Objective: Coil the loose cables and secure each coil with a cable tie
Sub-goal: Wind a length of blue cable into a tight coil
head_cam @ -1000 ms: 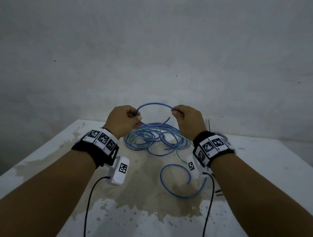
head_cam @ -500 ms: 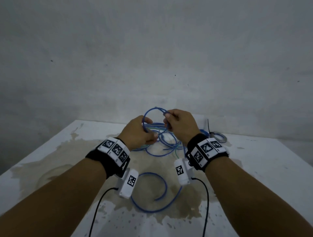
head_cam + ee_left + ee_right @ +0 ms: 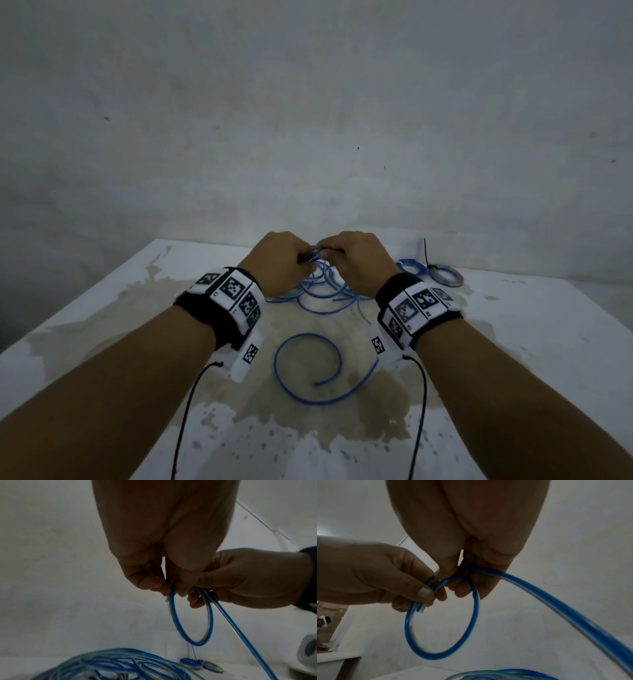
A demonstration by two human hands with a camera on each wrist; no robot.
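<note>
Both hands hold one blue cable above the table. My left hand (image 3: 286,262) pinches the cable's cut end against a small loop (image 3: 192,619) that hangs below the fingers. My right hand (image 3: 349,260) pinches the same loop (image 3: 441,616) where it crosses, and the cable's long run (image 3: 565,609) leaves from that hand down to the right. Its tail lies curled on the table (image 3: 308,370) between my forearms. A heap of loose blue and greenish cables (image 3: 322,291) lies under the hands. A black cable tie (image 3: 426,253) stands up from a finished coil at the back right.
Two small finished coils (image 3: 411,267) (image 3: 447,275) lie at the table's back right, near the wall (image 3: 308,120). The white table (image 3: 102,308) has a large brownish stain in its middle. Black wrist-camera leads hang under both forearms.
The hands have come together from about a hand's width apart. The wide arc of cable between them has closed into a small loop held at its crossing.
</note>
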